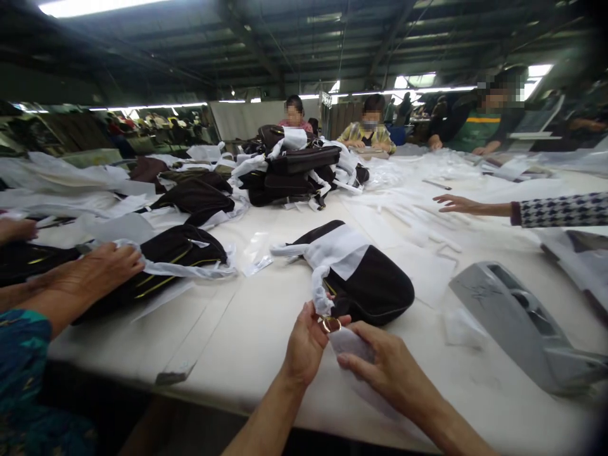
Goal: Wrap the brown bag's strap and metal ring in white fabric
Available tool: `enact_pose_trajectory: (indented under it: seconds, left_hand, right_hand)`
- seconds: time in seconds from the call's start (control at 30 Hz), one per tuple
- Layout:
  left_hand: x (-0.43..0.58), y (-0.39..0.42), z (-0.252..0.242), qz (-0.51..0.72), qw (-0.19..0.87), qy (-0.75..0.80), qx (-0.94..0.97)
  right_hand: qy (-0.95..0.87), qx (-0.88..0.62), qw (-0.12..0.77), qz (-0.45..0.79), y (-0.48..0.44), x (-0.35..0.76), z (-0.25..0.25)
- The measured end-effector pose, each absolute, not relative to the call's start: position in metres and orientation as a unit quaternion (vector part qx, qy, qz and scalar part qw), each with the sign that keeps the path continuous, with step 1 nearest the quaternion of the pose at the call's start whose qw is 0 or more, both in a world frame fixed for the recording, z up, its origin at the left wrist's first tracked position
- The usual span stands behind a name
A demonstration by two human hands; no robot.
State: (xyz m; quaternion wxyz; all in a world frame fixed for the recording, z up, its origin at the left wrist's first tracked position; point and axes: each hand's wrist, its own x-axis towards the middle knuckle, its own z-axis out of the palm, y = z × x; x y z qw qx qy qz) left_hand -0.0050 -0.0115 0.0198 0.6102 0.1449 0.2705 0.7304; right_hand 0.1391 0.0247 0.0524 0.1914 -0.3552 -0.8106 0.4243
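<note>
A black bag (380, 285) lies on the white table in front of me, a sheet of white paper (339, 247) across its top. White tissue wraps its strap (319, 288), which runs down to a gold ring (331, 325). My left hand (306, 345) is closed at the strap end, with the ring at its fingertips. In my right hand (382, 361) a thin white tissue sheet (354, 348) is pinched between thumb and fingers, its upper edge close to the ring. Part of the ring is hidden by my fingers.
A co-worker's hands (114, 263) handle another black bag (185, 250) at left. Stacked wrapped bags (294, 171) stand at the back. A grey tape dispenser (513, 323) is at right, below another person's outstretched hand (458, 204). Several people sit or stand beyond the table.
</note>
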Motion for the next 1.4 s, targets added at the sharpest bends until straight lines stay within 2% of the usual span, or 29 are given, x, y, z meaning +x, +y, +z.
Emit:
enact_pose_trajectory:
  seconds: [0.13, 0.27, 0.33, 0.4, 0.5, 0.6, 0.67, 0.8, 0.87, 0.93, 1.0, 1.07, 1.13, 1.4]
  left_hand:
    - [0.000, -0.014, 0.016, 0.746, 0.586, 0.245, 0.200]
    - [0.005, -0.011, 0.015, 0.753, 0.543, 0.297, 0.223]
    - [0.007, -0.007, 0.014, 0.762, 0.510, 0.331, 0.224]
    - [0.009, -0.004, 0.014, 0.766, 0.482, 0.360, 0.225]
    - [0.011, -0.002, 0.017, 0.760, 0.463, 0.394, 0.229]
    - [0.012, -0.004, 0.022, 0.750, 0.473, 0.399, 0.235]
    - [0.011, -0.005, 0.023, 0.749, 0.483, 0.387, 0.235]
    - [0.011, -0.004, 0.017, 0.748, 0.486, 0.385, 0.235]
    - [0.012, -0.001, 0.012, 0.734, 0.489, 0.408, 0.234]
    - [0.013, 0.003, 0.009, 0.729, 0.489, 0.419, 0.233]
    - [0.015, 0.006, 0.007, 0.741, 0.470, 0.418, 0.235]
    - [0.015, 0.009, 0.007, 0.755, 0.441, 0.417, 0.246]
    - [0.013, 0.009, 0.008, 0.757, 0.426, 0.421, 0.261]
    - [0.001, -0.007, 0.013, 0.750, 0.511, 0.328, 0.264]
  right_hand:
    - [-0.883, -0.284, 0.162, 0.338, 0.055, 0.142, 0.071]
    - [-0.825, -0.279, 0.097, 0.482, 0.075, 0.137, 0.075]
    - [-0.771, -0.293, 0.094, 0.557, 0.072, 0.135, 0.069]
    - [-0.748, -0.323, 0.143, 0.562, 0.062, 0.132, 0.060]
    - [-0.763, -0.394, 0.228, 0.458, 0.043, 0.130, 0.048]
    - [-0.781, -0.411, 0.257, 0.393, 0.037, 0.128, 0.047]
    - [-0.750, -0.404, 0.248, 0.462, 0.043, 0.127, 0.051]
    - [-0.568, -0.369, 0.205, 0.706, 0.062, 0.126, 0.057]
    - [-0.537, -0.365, 0.194, 0.735, 0.068, 0.126, 0.054]
    - [-0.584, -0.393, 0.193, 0.684, 0.070, 0.126, 0.049]
    - [-0.670, -0.417, 0.202, 0.580, 0.069, 0.128, 0.043]
    - [-0.744, -0.415, 0.225, 0.472, 0.067, 0.129, 0.039]
    - [-0.782, -0.395, 0.232, 0.423, 0.065, 0.130, 0.036]
    - [-0.779, -0.325, 0.186, 0.502, 0.072, 0.128, 0.048]
